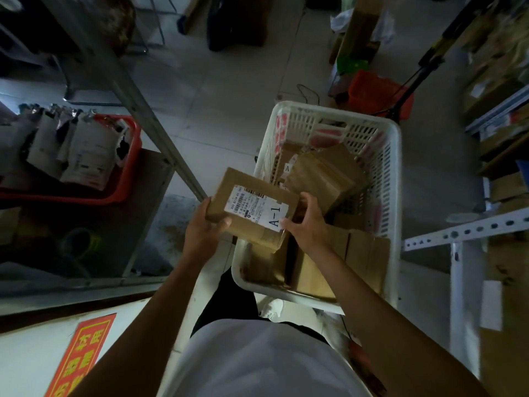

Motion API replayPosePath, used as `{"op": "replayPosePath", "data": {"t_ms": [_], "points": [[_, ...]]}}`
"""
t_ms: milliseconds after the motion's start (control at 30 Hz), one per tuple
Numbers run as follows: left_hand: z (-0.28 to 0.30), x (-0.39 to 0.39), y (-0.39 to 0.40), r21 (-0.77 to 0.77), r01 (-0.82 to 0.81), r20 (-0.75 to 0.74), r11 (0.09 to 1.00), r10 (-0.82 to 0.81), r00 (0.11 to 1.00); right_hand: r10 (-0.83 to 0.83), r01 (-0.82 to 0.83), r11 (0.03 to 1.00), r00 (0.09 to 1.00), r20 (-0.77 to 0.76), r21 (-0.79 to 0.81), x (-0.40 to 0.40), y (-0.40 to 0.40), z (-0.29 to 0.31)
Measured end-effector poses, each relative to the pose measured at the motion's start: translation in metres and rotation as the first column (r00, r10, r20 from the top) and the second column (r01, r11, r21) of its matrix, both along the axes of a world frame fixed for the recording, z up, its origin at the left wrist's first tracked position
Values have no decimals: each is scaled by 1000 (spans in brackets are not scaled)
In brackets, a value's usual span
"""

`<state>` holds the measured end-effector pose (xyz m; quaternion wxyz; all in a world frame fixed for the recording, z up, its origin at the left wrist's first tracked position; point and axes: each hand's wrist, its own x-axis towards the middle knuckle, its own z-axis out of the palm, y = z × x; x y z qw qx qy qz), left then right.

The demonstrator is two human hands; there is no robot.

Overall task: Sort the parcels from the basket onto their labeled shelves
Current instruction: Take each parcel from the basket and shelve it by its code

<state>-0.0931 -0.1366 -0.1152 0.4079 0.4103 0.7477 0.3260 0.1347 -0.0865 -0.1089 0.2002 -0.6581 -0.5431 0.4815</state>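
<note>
Hovering over the near-left rim of the white basket (393, 179), a brown parcel (252, 209) labelled A-1 is gripped at both ends, left hand (204, 229) curling its thumb onto the top, right hand (306, 222) wrapping fingers round the opposite edge.

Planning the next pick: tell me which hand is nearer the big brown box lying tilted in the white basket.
Right. The right hand grips the A-1 parcel at its basket-side end, just short of the big brown box. The left hand holds the parcel's far end, outside the white basket.
</note>
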Motion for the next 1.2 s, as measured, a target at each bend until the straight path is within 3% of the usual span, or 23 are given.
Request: {"op": "replayPosePath", "data": {"t_ms": [133,233,333,433,533,667,867,1000,1200], "points": [[-13,-3,0,-79,-264,-31,961,262,965,168,-170,985,985,-43,-43,-2,18,7],[-14,5,-11,-97,-334,15,938,337,942,229,-230,972,973,-20,-58,-5,18,7],[-6,26,-26,-70,-218,200,973,228,953,246,-239,962,968,46,-130,-11,5,-2],[-6,40,-47,-14,5,266,1000,-1,964,235,-216,958,968,87,-188,-15,-14,-16],[-12,37,-58,36,102,238,994,-108,965,255,-237,954,964,80,-184,-18,-30,-11],[-10,26,-54,-23,154,106,988,-150,983,239,-233,965,970,36,-123,-15,-44,-8],[13,23,-33,104,313,199,944,-328,923,47,-44,998,995,-91,35,-5,-65,15],[32,27,-8,133,492,103,861,-505,857,-172,184,978,978,-116,99,-2,-86,30],[56,39,15,133,754,39,643,-763,645,-487,503,843,864,-127,192,-12,-133,56]]}}
